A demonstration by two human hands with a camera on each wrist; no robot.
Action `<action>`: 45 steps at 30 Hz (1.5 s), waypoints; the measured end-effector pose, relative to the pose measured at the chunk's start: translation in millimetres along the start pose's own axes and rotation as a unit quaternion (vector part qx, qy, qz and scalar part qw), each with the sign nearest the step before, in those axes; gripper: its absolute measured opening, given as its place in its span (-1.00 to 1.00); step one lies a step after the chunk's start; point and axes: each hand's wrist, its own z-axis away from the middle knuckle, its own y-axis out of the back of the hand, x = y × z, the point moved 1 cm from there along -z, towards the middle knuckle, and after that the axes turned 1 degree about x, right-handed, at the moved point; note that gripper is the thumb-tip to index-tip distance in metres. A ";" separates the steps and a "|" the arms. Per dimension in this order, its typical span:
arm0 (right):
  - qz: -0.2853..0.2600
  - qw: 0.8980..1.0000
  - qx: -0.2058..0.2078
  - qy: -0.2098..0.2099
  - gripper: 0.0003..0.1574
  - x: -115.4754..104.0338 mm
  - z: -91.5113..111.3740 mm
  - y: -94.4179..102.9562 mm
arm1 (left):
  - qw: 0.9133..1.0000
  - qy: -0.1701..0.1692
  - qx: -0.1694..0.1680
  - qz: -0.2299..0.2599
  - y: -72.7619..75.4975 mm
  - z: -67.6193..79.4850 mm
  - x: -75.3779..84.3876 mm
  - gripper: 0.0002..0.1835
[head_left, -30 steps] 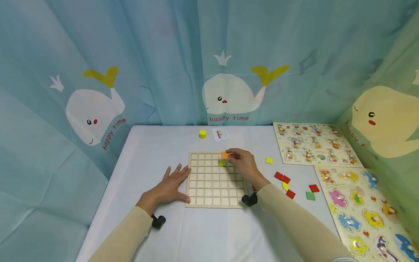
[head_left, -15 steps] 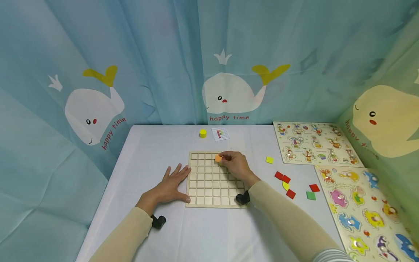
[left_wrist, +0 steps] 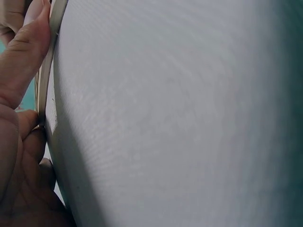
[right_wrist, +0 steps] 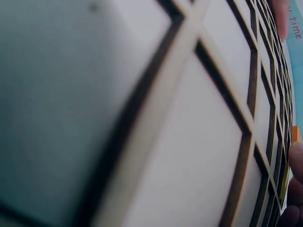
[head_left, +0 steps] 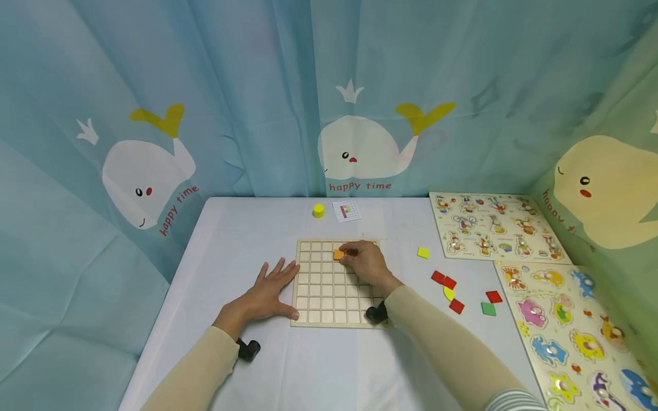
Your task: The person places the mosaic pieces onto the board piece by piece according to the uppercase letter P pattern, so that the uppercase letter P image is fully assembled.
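Note:
In the head view a wooden grid board (head_left: 328,302) with square cells lies mid-table. My right hand (head_left: 367,264) pinches an orange square tile (head_left: 338,255) between thumb and fingers over a cell in the board's upper part. At the edge of the right wrist view the orange tile (right_wrist: 296,134) shows by the fingertips, with a yellow tile (right_wrist: 284,182) in the grid beside it. My left hand (head_left: 267,292) lies with spread fingers along the board's left edge, thumb and fingertips touching it. The left wrist view shows the left thumb (left_wrist: 28,52) against the board's side.
Right of the board lie several red tiles (head_left: 456,306), a green tile (head_left: 488,309), a yellow square (head_left: 423,252) and a yellow rounded piece (head_left: 449,293). Behind it are a yellow cylinder (head_left: 319,210) and a pattern card (head_left: 346,211). Two picture puzzle boards (head_left: 545,308) occupy the right side.
My right hand has carried the orange tile left and slightly nearer, from the board's top row to a lower cell, covering the yellow tile in the head view. The left hand stays put.

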 end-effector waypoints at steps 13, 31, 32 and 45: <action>0.019 1.000 -0.004 0.017 -0.69 -1.1 0.2 -1.1 | 1.000 0.000 0.004 0.003 0.6 1.0 1.4 0.35; 0.020 1.000 -0.013 0.010 -0.65 -1.1 -1.8 -0.7 | 1.000 0.000 0.011 0.002 -1.4 1.0 -0.1 0.35; 0.021 1.000 -0.013 0.012 -0.65 -0.9 -1.7 -0.8 | 1.000 -0.001 0.013 0.003 -1.6 1.0 -0.3 0.36; -0.019 1.000 -0.010 -0.005 -0.61 -0.1 0.7 1.7 | 1.000 -0.001 0.012 0.002 -2.4 0.8 0.0 0.35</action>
